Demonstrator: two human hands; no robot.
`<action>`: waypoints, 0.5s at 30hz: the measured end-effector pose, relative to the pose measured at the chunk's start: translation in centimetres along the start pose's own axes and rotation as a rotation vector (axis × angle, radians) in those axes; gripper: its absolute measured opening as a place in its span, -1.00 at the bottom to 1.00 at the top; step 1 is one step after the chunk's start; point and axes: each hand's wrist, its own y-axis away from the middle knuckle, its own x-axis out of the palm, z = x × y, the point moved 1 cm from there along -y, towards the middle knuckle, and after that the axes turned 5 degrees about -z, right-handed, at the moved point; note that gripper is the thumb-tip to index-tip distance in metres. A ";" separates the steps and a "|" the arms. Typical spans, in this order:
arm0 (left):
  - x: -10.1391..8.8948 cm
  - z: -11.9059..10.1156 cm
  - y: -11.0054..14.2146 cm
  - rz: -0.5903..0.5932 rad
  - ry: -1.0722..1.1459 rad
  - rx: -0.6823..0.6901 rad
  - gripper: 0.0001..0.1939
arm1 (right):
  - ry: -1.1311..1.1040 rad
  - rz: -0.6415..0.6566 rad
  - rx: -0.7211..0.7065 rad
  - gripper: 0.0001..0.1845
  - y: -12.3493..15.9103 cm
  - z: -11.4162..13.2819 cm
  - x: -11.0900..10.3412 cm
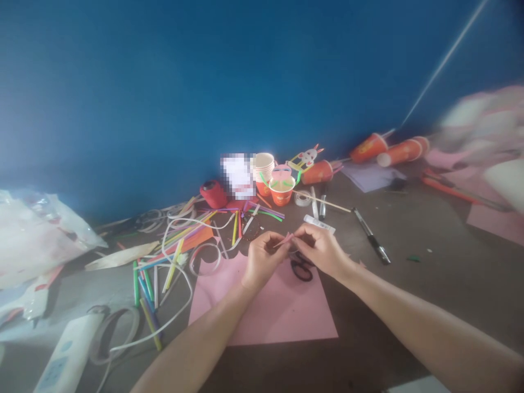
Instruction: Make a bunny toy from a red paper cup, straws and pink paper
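Between my two hands is a small piece of pink paper [285,239], pinched at both ends by the fingertips. My left hand [265,259] is closed on its left side, and my right hand [321,248] is closed on its right side. Below them lies a larger pink sheet [282,316] with a cut, wavy upper edge. Black-handled scissors [302,270] rest on that sheet under my right hand, their blades partly hidden. A white glue stick [318,224] lies just behind my right hand.
Left are colored straws [148,289], a white cable [190,289], tape [117,333] and a power strip [67,355]. Behind stand a decorated paper cup [281,191], stacked cups [264,164] and red yarn [213,194]. A pen [371,237] and a red-handled cutter [458,188] lie right.
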 end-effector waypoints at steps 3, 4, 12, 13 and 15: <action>0.1 0.0 0.0 -0.035 -0.017 -0.009 -0.76 | 0.006 -0.008 0.006 -0.84 0.1 0.1 0.0; 0.2 0.0 0.0 -0.033 -0.019 -0.012 -0.75 | -0.005 -0.007 0.010 -0.84 0.1 0.1 0.1; -0.1 0.2 -0.1 -0.038 -0.043 -0.006 -0.80 | -0.181 -0.004 0.096 -0.82 0.1 -0.4 0.6; -0.1 0.2 -0.1 -0.043 -0.048 -0.006 -0.80 | -0.227 0.019 0.124 -0.79 0.0 -0.5 0.7; -0.1 0.3 -0.1 -0.054 -0.054 -0.010 -0.80 | -0.292 0.071 0.170 -0.78 0.0 -0.5 0.8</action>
